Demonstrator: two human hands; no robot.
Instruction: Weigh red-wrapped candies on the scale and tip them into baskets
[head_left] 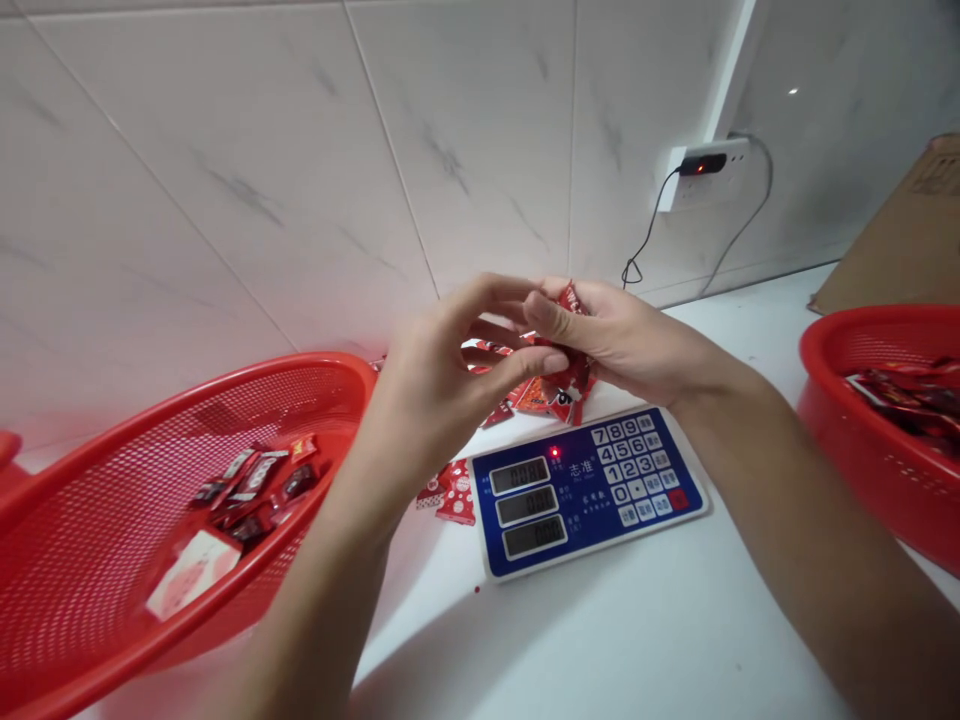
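Note:
Both my hands meet above the back of a digital scale (589, 495) with a blue keypad panel. My left hand (480, 365) has its thumb and fingers closed on a small red wrapped packet (576, 372). From the other side, my right hand (592, 325) grips the same packet, its thumb pointing left across it. Whether it is one packet or more is hard to tell, since fingers cover much of it. Just behind the scale's panel lie more red snack packets (531, 396), partly hidden by my hands. A red patterned packet (457, 492) rests at the scale's left edge.
At left, a red mesh basket (315, 372) contains several wrapped sweets and a pale packet (196, 572). Another red basket (832, 400) with dark red packets stands at right, before a cardboard box (900, 235). A power socket (705, 175) with cables hangs on the tiled wall.

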